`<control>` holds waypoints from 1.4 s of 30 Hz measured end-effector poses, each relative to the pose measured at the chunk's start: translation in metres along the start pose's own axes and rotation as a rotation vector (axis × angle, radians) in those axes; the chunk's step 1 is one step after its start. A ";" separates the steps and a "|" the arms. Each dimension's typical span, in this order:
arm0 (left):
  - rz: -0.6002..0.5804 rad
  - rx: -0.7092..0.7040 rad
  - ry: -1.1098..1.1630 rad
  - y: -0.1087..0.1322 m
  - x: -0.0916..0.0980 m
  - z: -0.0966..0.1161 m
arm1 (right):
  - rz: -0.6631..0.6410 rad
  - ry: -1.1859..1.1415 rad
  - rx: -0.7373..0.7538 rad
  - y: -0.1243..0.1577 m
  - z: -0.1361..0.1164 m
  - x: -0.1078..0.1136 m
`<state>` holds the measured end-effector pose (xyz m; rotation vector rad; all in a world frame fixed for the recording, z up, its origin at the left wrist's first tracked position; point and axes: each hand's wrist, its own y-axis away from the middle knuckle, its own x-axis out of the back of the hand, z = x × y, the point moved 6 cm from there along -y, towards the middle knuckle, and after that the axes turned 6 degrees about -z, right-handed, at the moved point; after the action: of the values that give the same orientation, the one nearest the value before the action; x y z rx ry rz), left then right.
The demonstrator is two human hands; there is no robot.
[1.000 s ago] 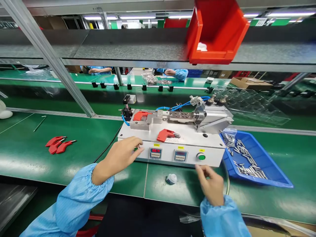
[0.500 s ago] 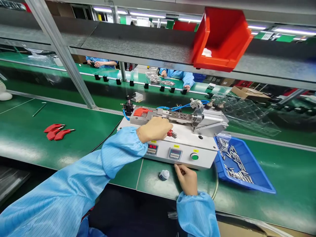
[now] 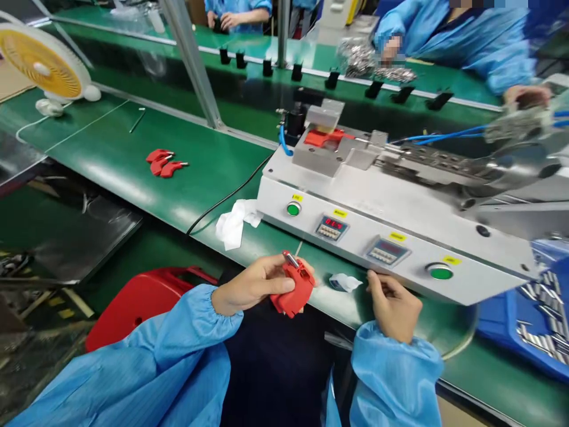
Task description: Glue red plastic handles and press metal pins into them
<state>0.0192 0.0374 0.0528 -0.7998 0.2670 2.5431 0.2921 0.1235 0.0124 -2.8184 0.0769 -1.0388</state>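
My left hand [image 3: 253, 283] is closed on a red plastic part [image 3: 294, 289] with a metal pin at its top, held just off the table's near edge. My right hand [image 3: 393, 305] rests curled at the table edge under the white press machine [image 3: 382, 228]; whether its fingers hold anything is hidden. A small white bottle [image 3: 344, 282] lies between my hands. Another red part [image 3: 323, 137] sits in the machine's metal fixture. The machine's front carries two green buttons [image 3: 293, 209] and two digital displays.
Three red parts [image 3: 162, 163] lie on the green table at the left. A white cloth [image 3: 235, 223] and black cable sit beside the machine. A blue tray of metal pins [image 3: 540, 317] is at right, a yellow fan [image 3: 43, 66] far left. Co-workers in blue sleeves work across the belt.
My left hand lifted the red part off the machine top and drew it back to the table edge. The view swung down and left; my right hand stayed near the machine's front.
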 end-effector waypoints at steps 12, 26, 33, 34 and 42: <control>-0.066 0.023 0.161 -0.001 -0.010 0.000 | 0.004 -0.022 -0.043 0.004 -0.005 0.000; 0.091 0.098 -0.023 -0.003 -0.007 -0.010 | 0.000 -0.017 -0.061 0.002 -0.005 0.001; 0.110 0.070 -0.102 -0.006 -0.007 -0.010 | -0.003 -0.019 -0.060 0.003 -0.006 0.000; 0.109 0.069 -0.105 -0.006 -0.007 -0.011 | -0.005 -0.021 -0.059 0.003 -0.006 0.000; 0.050 0.109 0.009 -0.002 -0.002 -0.018 | 0.003 -0.012 -0.088 0.003 -0.004 0.001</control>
<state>0.0307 0.0329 0.0396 -0.7716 0.4296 2.5471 0.2908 0.1198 0.0158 -2.9019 0.1281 -1.0430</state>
